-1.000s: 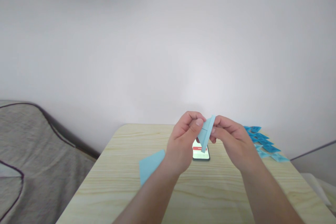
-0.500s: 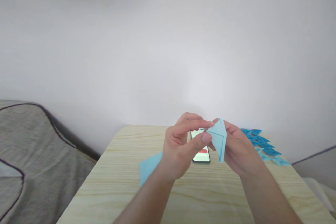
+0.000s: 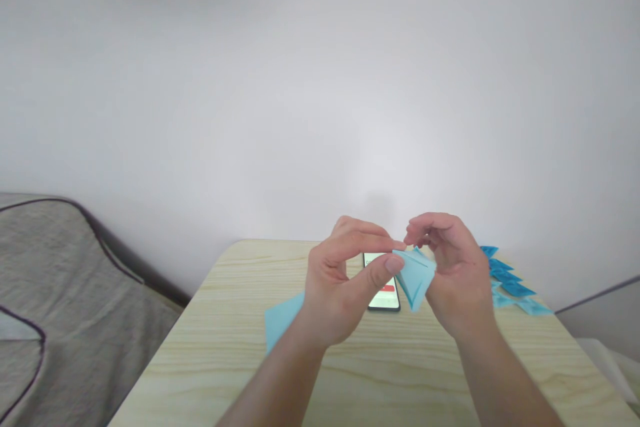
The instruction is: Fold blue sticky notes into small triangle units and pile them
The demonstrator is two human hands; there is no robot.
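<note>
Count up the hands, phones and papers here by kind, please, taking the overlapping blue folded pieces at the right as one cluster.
Hands: 2, the left hand and right hand
Phone: 1
Held folded paper: 1
Flat light-blue paper, partly hidden: 1
Cluster of folded pieces: 1
Total: 6

Bare forearms (image 3: 280,377) (bare hands (image 3: 333,287) too)

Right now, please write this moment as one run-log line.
left hand: pinches folded light-blue paper | right hand: beside it, contact unclear | phone: on table, screen lit | blue folded pieces: table's right side
</note>
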